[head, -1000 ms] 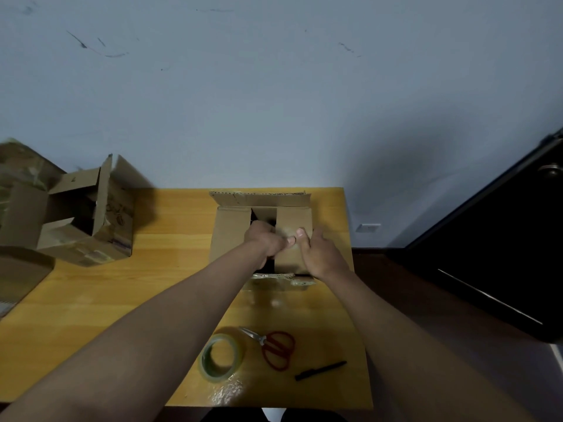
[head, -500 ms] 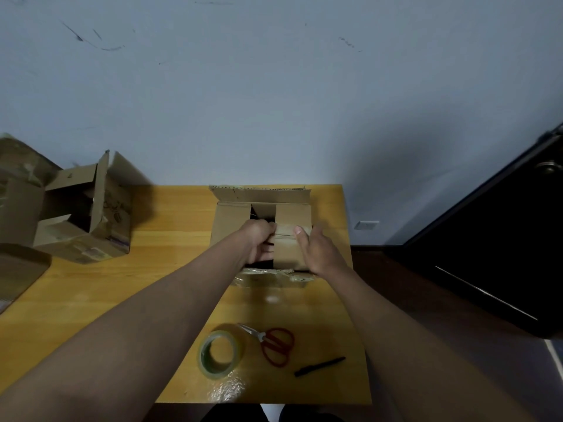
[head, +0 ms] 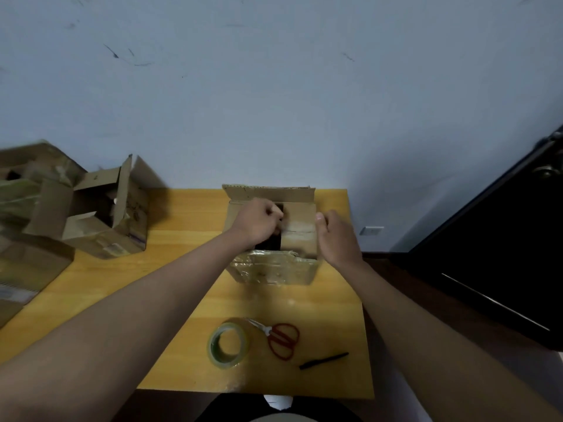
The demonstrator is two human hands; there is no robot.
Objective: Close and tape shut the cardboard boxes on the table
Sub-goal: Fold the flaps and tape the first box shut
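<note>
- Cardboard box (head: 300,239) in the middle: matt brown board, with glossy, crinkled clear tape along its near edge.
- Table (head: 182,269): smooth yellow wood with a light sheen.
- Tape roll (head: 229,345): glossy, see-through plastic.
- Scissors (head: 281,339): red plastic handles, shiny metal blades.
- Pen (head: 323,360): matt black.
</note>
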